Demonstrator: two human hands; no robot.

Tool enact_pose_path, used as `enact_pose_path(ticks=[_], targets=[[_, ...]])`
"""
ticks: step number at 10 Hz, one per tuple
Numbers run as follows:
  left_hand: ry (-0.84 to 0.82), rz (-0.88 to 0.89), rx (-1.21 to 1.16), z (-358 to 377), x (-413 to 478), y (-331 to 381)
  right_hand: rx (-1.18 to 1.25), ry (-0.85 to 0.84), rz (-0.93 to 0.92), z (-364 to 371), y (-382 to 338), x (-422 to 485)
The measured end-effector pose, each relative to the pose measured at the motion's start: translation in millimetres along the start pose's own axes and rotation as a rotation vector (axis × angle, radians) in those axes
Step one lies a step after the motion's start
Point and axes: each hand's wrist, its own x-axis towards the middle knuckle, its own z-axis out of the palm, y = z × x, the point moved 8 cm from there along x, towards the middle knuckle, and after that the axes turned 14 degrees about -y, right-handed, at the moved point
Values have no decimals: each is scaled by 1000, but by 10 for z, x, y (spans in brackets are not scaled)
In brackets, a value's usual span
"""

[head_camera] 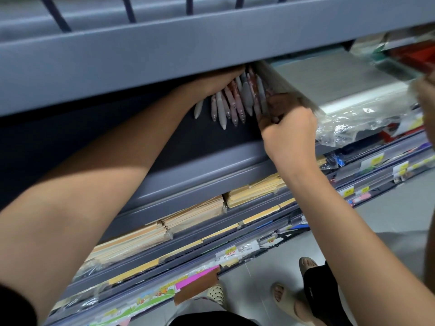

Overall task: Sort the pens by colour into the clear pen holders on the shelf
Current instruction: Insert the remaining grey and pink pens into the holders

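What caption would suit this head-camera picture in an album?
Sorting stock: left hand holds grey and pink pens under a grey shelf while right hand grips more beside a clear holder.

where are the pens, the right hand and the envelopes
pens (pixel 220 108): head view, on a grey barrel in the bundle
right hand (pixel 290 132): head view, on the back of the hand
envelopes (pixel 195 212): head view, on the stack's front edge

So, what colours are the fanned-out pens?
The pens are pale grey and pink; the head view shows them.
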Motion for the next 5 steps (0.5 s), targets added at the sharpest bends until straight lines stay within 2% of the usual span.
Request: enact_pose_path(ticks=[2,5], targets=[[55,31,-31,-16,2,-49,-13,3,-49,-17,-67,35],[-56,-20,-19,91,131,-78,149,-35,22,18,37,39]])
